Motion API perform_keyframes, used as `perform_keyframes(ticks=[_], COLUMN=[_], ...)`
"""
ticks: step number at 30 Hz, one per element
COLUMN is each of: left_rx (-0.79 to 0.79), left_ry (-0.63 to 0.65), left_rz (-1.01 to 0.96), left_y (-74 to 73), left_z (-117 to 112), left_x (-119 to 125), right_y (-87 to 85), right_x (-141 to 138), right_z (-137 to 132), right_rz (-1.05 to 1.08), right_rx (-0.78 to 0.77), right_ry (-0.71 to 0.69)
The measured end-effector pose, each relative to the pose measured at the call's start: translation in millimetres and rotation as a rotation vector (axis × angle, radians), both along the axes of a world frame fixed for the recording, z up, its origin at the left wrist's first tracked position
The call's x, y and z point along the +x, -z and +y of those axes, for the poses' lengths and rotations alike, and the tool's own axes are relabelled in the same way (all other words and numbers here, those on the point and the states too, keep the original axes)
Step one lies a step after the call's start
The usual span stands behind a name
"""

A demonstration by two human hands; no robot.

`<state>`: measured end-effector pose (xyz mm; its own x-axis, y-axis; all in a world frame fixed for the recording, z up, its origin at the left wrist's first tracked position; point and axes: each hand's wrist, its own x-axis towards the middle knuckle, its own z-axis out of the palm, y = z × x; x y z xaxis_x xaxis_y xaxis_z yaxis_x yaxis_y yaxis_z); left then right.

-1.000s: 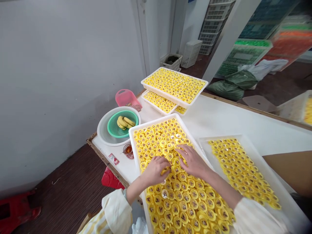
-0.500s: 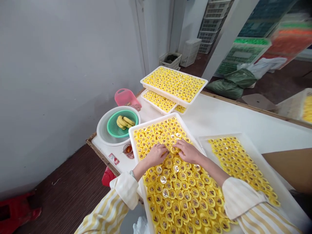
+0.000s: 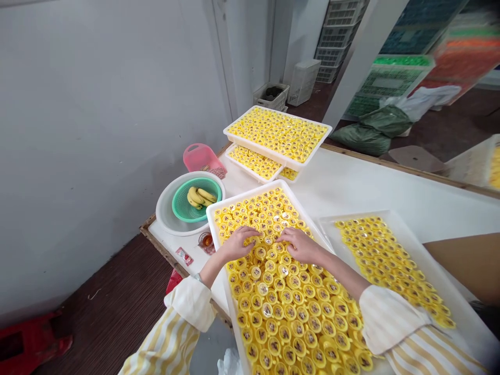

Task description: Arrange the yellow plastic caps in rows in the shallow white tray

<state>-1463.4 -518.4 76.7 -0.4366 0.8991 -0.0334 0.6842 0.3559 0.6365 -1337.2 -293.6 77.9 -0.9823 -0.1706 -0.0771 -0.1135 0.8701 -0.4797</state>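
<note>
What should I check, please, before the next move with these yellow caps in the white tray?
1. Left hand and right hand both rest on the caps: ok.
2. Either hand holds a cap: cannot tell, the fingers hide this.
3. Caps lie inside the walls of the near white tray: ok.
4. Small glass stands beside the tray, outside it: ok.
5. Right sleeve is off the second tray: cannot tell from this view.
</note>
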Motion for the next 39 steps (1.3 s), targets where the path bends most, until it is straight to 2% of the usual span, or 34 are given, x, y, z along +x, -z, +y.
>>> perform_keyframes(ticks=[3, 5, 10, 14, 18, 20, 22, 24, 26, 28, 29, 30, 31, 32, 34, 37, 39], left_rx=[-0.033, -0.061, -0.138, -0.171, -0.149, -0.102, -0.058, -0.031, -0.019, -0.016, -0.018, -0.021, -0.029, -0.042, -0.081, -0.129, -0.151], left_ry=[0.053, 0.078, 0.085, 0.051, 0.072, 0.072, 0.022, -0.036, -0.054, -0.071, -0.078, -0.081, -0.07, -0.043, 0.051, 0.182, 0.215], left_rz=[0.03, 0.066, 0.148, 0.161, 0.103, 0.058, 0.097, 0.201, 0.358, 0.498, 0.548, 0.582, 0.605, 0.62, 0.646, 0.665, 0.646], left_y=[-5.2, -6.7, -5.7, -13.1, -23.3, -21.6, -12.5, 2.1, 16.9, 27.6, 31.0, 33.5, 35.2, 36.5, 38.6, 40.9, 41.1], left_z=[1.0, 3.0, 0.4, -13.4, -30.2, -39.0, -47.1, -52.0, -51.9, -47.2, -43.6, -39.6, -35.4, -31.3, -24.3, -19.1, -19.4], left_x=[2.4, 4.9, 7.5, 11.5, 32.8, 45.6, 54.2, 58.2, 61.1, 66.1, 69.6, 73.4, 77.0, 80.3, 85.0, 88.2, 89.7], right_y=[-6.9, -9.7, -6.4, -2.6, -5.2, -10.1, -15.4, -18.0, -13.5, 3.4, 17.5, 35.2, 55.8, 78.4, 125.4, 185.1, 209.8], right_x=[-2.2, -4.3, -5.5, 0.3, 6.6, 9.4, 15.2, 30.8, 63.4, 112.8, 141.1, 169.4, 196.0, 219.4, 253.2, 274.0, 278.8], right_z=[-17.3, -35.7, -71.8, -72.3, -72.0, -74.5, -72.1, -58.6, -31.9, 4.6, 24.6, 44.2, 62.5, 78.6, 102.7, 116.9, 114.0], right_rz=[0.055, 0.082, 0.091, 0.093, 0.105, 0.133, 0.221, 0.368, 0.504, 0.563, 0.572, 0.542, 0.533, 0.513, 0.392, 0.096, -0.002], right_rx=[0.019, 0.05, 0.155, 0.114, 0.032, 0.007, -0.016, -0.07, -0.139, -0.138, -0.083, 0.009, 0.043, 0.058, 0.124, 0.316, 0.363], right_ry=[0.01, -0.031, -0.119, -0.151, -0.131, -0.138, -0.138, -0.001, 0.359, 0.838, 1.061, 1.207, 1.278, 1.308, 1.248, 1.045, 0.971])
